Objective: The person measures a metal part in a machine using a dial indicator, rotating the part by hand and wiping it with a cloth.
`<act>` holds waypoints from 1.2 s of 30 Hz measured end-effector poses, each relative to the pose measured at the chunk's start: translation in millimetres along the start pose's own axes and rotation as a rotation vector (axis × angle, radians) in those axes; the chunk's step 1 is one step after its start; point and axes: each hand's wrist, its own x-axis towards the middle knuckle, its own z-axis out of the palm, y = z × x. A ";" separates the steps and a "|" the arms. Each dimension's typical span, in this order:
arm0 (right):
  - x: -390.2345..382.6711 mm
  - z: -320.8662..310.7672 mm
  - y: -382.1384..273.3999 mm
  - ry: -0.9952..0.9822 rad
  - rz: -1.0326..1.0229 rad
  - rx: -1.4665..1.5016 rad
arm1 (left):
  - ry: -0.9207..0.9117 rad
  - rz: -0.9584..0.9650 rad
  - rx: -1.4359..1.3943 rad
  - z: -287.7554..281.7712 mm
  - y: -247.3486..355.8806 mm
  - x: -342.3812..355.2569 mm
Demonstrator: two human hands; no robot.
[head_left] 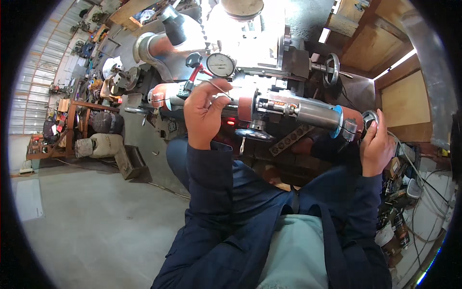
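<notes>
My left hand (204,113) is raised in front of the machine, thumb and fingers closed on a thin metal rod (217,87). Just above it stands a dial gauge (221,64) with a white face, beside a red holder arm (196,73) topped by a black knob (194,59). My right hand (376,148) grips the rim of a small metal handwheel (369,117) at the right end of a long cylindrical shaft assembly (317,114). This assembly has orange-brown end pieces, and a larger chromed handwheel (254,135) sits below its middle.
Another handwheel (332,70) stands at the back right on the brightly lit machine bed. A power strip (291,140) lies beneath the shaft. To the left are a gas cylinder (99,145), a metal box (131,163) and cluttered shelving; cables and tools crowd the right side.
</notes>
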 end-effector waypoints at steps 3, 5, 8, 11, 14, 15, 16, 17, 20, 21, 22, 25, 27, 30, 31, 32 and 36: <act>1.5 1.4 -2.0 0.026 -0.017 0.001 | 0.086 -0.048 -0.095 3.7 3.2 1.5; 1.3 -1.5 -2.8 -0.024 0.023 -0.020 | 0.105 0.000 -0.006 2.6 -6.4 0.7; 2.7 -4.1 -2.7 -0.064 0.047 -0.006 | 0.026 0.061 0.019 5.0 -9.6 3.5; 5.2 -6.6 -3.0 -0.107 0.066 0.014 | -0.073 0.021 -0.088 -0.7 -15.4 6.6; 8.2 -8.5 -0.3 -0.150 0.060 0.052 | -0.101 0.025 -0.016 -5.3 -9.5 6.2; 9.4 -9.0 1.1 -0.164 0.054 0.068 | -0.059 0.003 -0.048 -3.1 -6.5 4.9; 12.1 -11.2 2.0 -0.201 0.053 0.073 | -0.017 -0.020 -0.079 1.8 -3.4 2.9; 15.7 -14.6 1.9 -0.241 0.050 0.083 | 0.027 -0.043 -0.107 3.6 -1.4 1.3; 36.0 -31.2 -3.6 -0.353 0.162 0.206 | 0.049 0.022 -0.034 2.1 -15.0 1.4; 42.1 -32.7 -5.6 -0.391 0.222 0.259 | 0.037 0.034 -0.009 2.3 -16.4 2.3; 45.2 -25.2 -1.2 -0.351 0.236 0.340 | 0.029 0.050 -0.032 0.8 -23.0 6.4; 53.7 -19.9 -9.8 -0.448 0.286 0.224 | 0.018 0.036 -0.107 2.0 -23.2 7.3; 41.7 0.1 1.6 -0.270 0.171 0.096 | 0.035 0.084 -0.095 1.2 -20.3 5.3; 30.4 0.3 2.0 -0.247 0.181 0.107 | 0.170 0.201 -0.230 0.7 -5.7 7.6; 25.4 -3.1 0.7 -0.280 0.214 0.145 | 0.234 0.247 -0.299 -0.2 -0.2 9.8; 15.5 -3.3 6.1 -0.234 0.235 0.199 | 0.245 0.225 -0.379 -1.3 2.2 11.0; -44.0 23.3 30.5 -0.083 0.275 0.395 | 0.305 0.179 -0.204 -5.8 -7.6 9.3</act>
